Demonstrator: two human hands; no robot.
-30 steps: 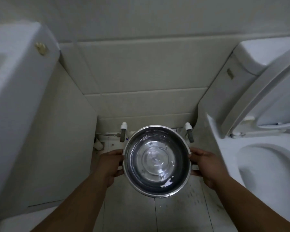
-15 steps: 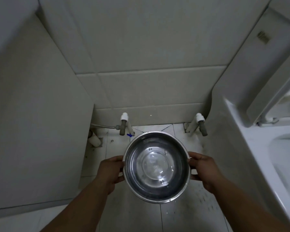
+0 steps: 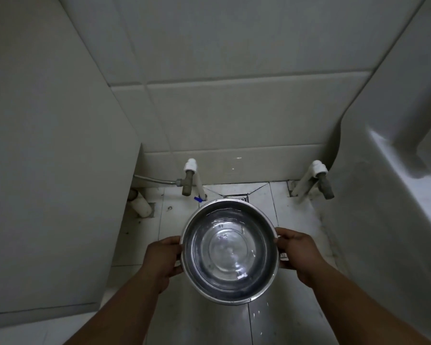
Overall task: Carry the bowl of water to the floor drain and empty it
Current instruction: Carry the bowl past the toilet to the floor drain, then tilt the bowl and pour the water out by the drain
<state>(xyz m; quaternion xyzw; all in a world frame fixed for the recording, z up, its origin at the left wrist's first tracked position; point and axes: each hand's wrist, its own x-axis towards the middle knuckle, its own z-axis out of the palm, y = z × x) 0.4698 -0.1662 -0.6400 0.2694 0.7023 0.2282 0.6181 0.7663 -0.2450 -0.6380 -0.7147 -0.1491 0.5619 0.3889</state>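
A round steel bowl with clear water in it is held level above the tiled floor. My left hand grips its left rim and my right hand grips its right rim. Just beyond the bowl's far edge, a square metal floor drain is set in the floor near the wall; the bowl hides most of it.
A white cabinet side closes off the left. The toilet body stands on the right. Two pipe valves rise from the floor by the back wall. A white pipe stub sits at the left.
The view has tilted downward and moved closer to the floor. The bowl stays held in both hands, and the floor drain has come into sight beyond its far rim.
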